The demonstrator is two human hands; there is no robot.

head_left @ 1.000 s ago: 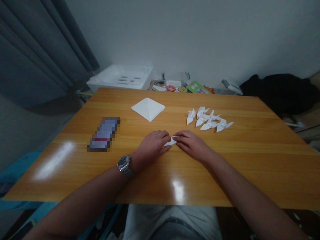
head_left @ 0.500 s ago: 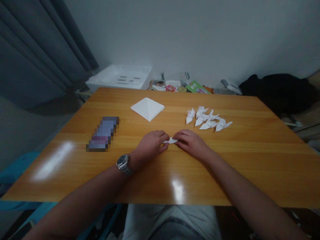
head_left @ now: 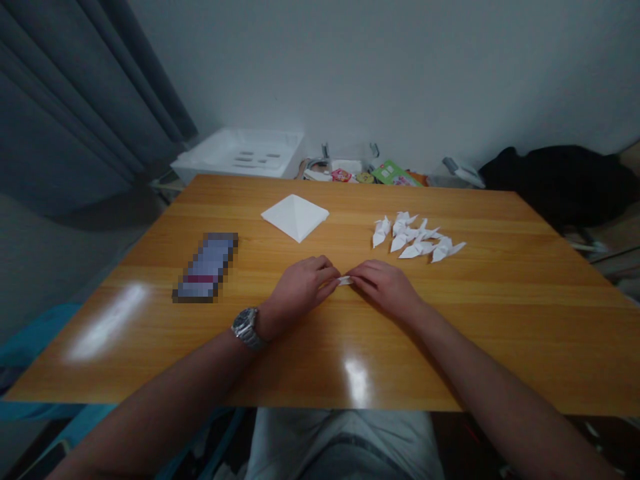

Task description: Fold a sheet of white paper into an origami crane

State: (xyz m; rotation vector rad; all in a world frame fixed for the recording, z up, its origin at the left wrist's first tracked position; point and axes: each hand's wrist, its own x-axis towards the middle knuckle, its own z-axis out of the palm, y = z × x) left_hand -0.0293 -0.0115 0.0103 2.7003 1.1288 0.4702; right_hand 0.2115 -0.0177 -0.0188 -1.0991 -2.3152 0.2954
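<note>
My left hand (head_left: pixel 299 291) and my right hand (head_left: pixel 384 287) meet at the middle of the wooden table (head_left: pixel 500 320). Both press with curled fingers on a small folded white paper piece (head_left: pixel 345 281) lying between their fingertips. Most of that piece is hidden under the fingers. A metal watch (head_left: pixel 245 325) sits on my left wrist. Several finished white paper cranes (head_left: pixel 416 238) lie in a cluster behind my right hand. A creased white paper sheet (head_left: pixel 295 216) rests farther back, behind my left hand.
A pixelated flat rectangular object (head_left: pixel 207 267) lies on the table's left part. Behind the table stand a white plastic tray (head_left: pixel 243 154), assorted small packages (head_left: pixel 367 175) and a dark cloth heap (head_left: pixel 560 180). A grey curtain (head_left: pixel 65 107) hangs at the left.
My fingers have closed in on the small paper piece, so less of it shows now. Both hands stay in the same spot on the table.
</note>
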